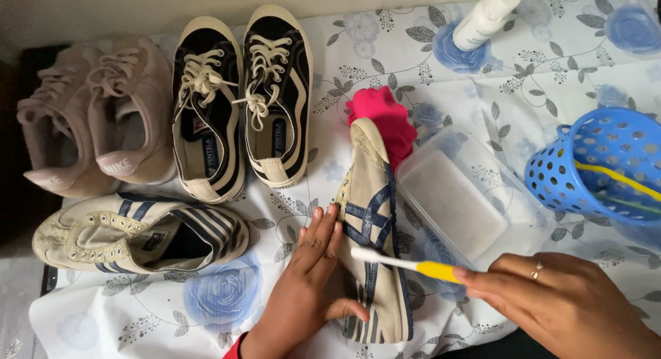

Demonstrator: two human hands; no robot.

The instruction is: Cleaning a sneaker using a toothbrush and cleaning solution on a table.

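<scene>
The cream canvas sneaker with navy stripes (372, 228) looked light and soft-sided, a shoe that would buckle under a careless push; its rubber sole seemed the stiff part, so the side wall near the heel and the sole edge appeared the surest places to take hold. It lay tipped on its side near the 6 o'clock edge of the flower-printed blue and white cloth (220, 297), toe pointing toward 12 o'clock, the canvas dull and yellowed, the navy bands crossing at mid-shoe.

The left hand (310, 280) pressed flat against the shoe's 9 o'clock flank, fingers spread and thumb hooked by the heel, bracing rather than clenching. The right hand (564, 304), at 4 o'clock from the shoe, pinched the yellow grip of a white toothbrush (399, 262), whose head rested on the stripes.

The shoe's unlaced mate (138, 233) lay at 9 o'clock. A pink cloth (389, 118) sat touching the toe at 12 o'clock, a clear plastic tub (468, 200) just beside the shoe at 2 o'clock, a blue perforated basket (592, 159) further out at 3 o'clock.
</scene>
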